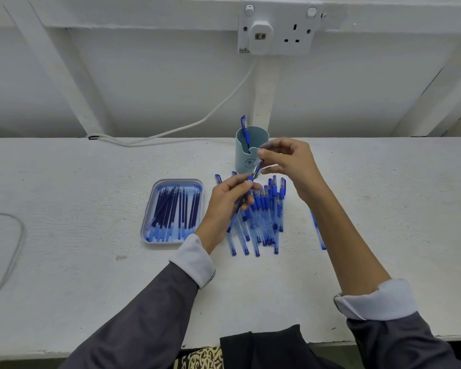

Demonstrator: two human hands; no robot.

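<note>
Over a heap of blue pens on the white bench, a left hand grips one pen by its barrel as the right hand pinches its tip, seemingly mid-assembly; next, likely a drop into the cup

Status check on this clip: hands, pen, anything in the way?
Left hand grips pen; right hand pinches its tip end. Held above loose pens, near cup. Nothing blocking.
</note>
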